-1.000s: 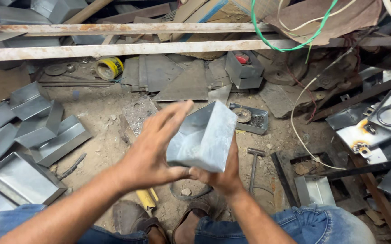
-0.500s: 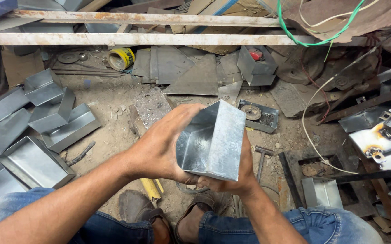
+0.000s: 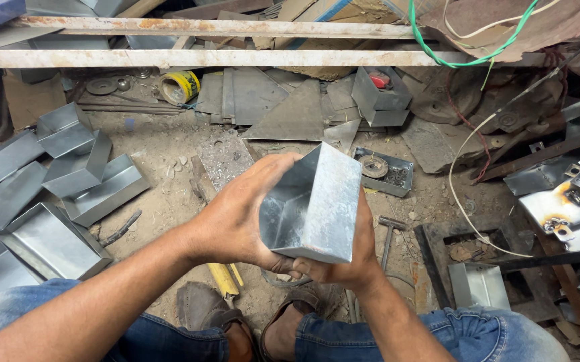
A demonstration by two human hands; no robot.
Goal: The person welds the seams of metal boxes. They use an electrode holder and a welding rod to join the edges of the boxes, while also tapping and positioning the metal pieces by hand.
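Note:
A folded box of galvanised sheet metal [image 3: 316, 204] is held in front of me above the dirt floor, its open side turned toward my left hand. My left hand [image 3: 239, 214] wraps around the box's left wall, fingers curled over its upper edge. My right hand [image 3: 350, 258] supports it from below and behind, mostly hidden by the box. My two sandalled feet [image 3: 236, 322] rest on the ground beneath.
Several similar sheet-metal trays [image 3: 69, 181] lie stacked at the left. A hammer [image 3: 387, 234] lies right of my hands. A roll of yellow tape [image 3: 179, 86], flat metal offcuts [image 3: 283, 114], a green wire [image 3: 464, 53] and rusty bars [image 3: 203, 57] crowd the back.
My left hand has slid from an open palm on the box's side to a full grip around it. The box has tilted slightly and the view has shifted.

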